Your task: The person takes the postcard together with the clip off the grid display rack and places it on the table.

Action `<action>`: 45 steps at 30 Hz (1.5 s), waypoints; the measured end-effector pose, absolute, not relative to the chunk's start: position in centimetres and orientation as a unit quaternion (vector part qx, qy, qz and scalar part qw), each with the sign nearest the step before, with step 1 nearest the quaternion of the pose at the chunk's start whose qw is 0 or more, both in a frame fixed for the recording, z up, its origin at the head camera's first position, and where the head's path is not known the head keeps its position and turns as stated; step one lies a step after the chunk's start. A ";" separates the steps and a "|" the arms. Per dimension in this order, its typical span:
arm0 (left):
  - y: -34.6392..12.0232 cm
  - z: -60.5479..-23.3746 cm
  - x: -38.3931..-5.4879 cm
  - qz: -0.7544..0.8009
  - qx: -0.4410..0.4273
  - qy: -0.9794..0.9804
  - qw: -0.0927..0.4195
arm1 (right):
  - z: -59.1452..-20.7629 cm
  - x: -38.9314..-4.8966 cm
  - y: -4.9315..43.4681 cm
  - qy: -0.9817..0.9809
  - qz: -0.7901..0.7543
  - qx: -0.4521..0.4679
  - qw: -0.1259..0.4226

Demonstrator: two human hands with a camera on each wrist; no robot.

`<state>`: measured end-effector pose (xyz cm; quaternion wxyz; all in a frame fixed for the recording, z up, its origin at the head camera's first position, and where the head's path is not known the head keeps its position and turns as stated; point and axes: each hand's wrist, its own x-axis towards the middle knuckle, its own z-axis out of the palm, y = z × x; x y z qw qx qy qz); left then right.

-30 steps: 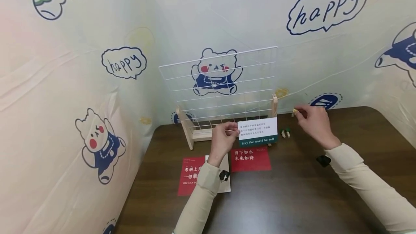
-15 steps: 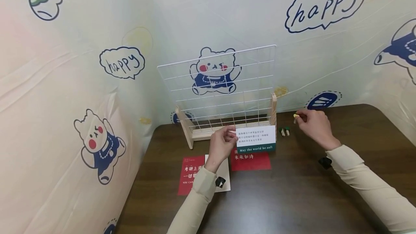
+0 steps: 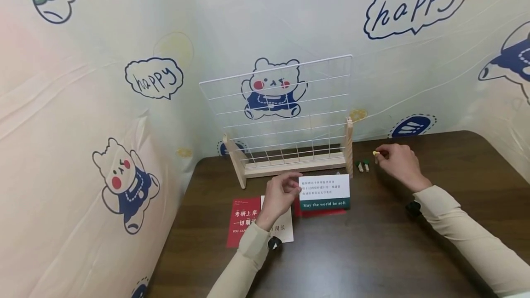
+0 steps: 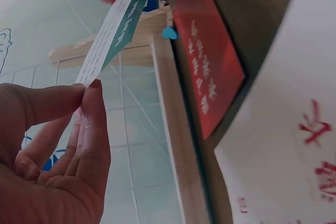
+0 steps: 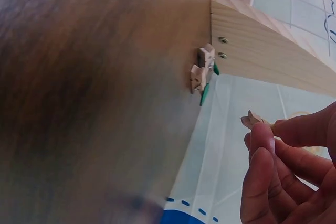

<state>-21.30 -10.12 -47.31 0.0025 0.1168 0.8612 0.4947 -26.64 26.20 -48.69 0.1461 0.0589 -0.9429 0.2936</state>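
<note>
My left hand (image 3: pixel 278 197) pinches the left edge of a white and green card (image 3: pixel 324 187) between thumb and fingertips. The card is printed "May the world be soft" and is held up in front of the rack, overlapping a red card (image 4: pixel 207 56) on the table. At the right, my right hand (image 3: pixel 399 162) pinches a small wooden clothespin (image 5: pixel 254 119) with a yellow top between thumb and index finger. Two more small clothespins (image 3: pixel 362 166) with green tops lie on the table left of that hand, close to the rack's wooden foot (image 5: pixel 262 40).
A white wire grid rack (image 3: pixel 285 114) on a wooden base stands at the back of the table. A red card (image 3: pixel 242 222) and a cream card (image 3: pixel 283 226) lie at front left, partly under my left forearm. A blue heart clothespin (image 4: pixel 169 32) sits by the base.
My left hand has lowered the white and green card toward me, over the red card. My right hand has shifted slightly down, still pinching the clothespin.
</note>
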 end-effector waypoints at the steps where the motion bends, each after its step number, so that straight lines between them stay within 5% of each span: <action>1: -10.3 -47.4 -21.1 0.495 0.116 0.861 0.008 | -48.8 -26.7 26.2 -0.944 0.293 0.057 0.144; 29: -13.3 -49.5 -18.0 0.524 0.070 0.838 0.140 | -49.7 -27.8 26.0 -0.953 0.288 0.047 0.078; 45: -13.1 -50.2 -16.5 0.433 0.110 0.888 0.111 | -50.3 -28.4 26.1 -0.954 0.295 0.043 0.041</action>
